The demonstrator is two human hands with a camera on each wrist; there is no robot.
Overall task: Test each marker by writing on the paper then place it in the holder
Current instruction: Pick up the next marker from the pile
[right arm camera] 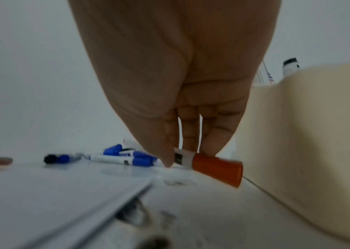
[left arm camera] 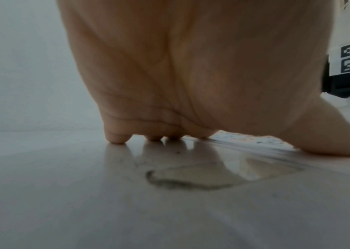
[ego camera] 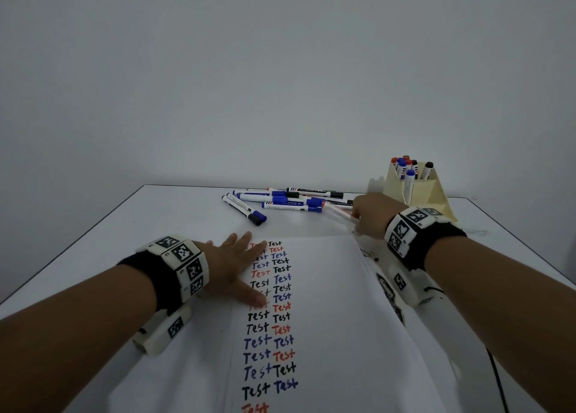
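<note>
My right hand (ego camera: 369, 214) pinches a red-capped white marker (right arm camera: 210, 164) just above the table, between the marker pile and the holder; the marker's barrel (ego camera: 338, 212) pokes out to the left of the fingers. My left hand (ego camera: 237, 264) lies flat with spread fingers on the left edge of the paper (ego camera: 327, 303), which carries two columns of "Test" in black, red and blue. In the left wrist view the fingertips (left arm camera: 117, 139) press on the table. The beige holder (ego camera: 434, 194) at the back right has several markers standing in it.
A pile of several blue- and black-capped markers (ego camera: 280, 202) lies at the back of the white table (ego camera: 156, 213), left of my right hand. The holder wall (right arm camera: 310, 134) stands close on the right of that hand. A black cable (ego camera: 495, 378) runs along the table's right side.
</note>
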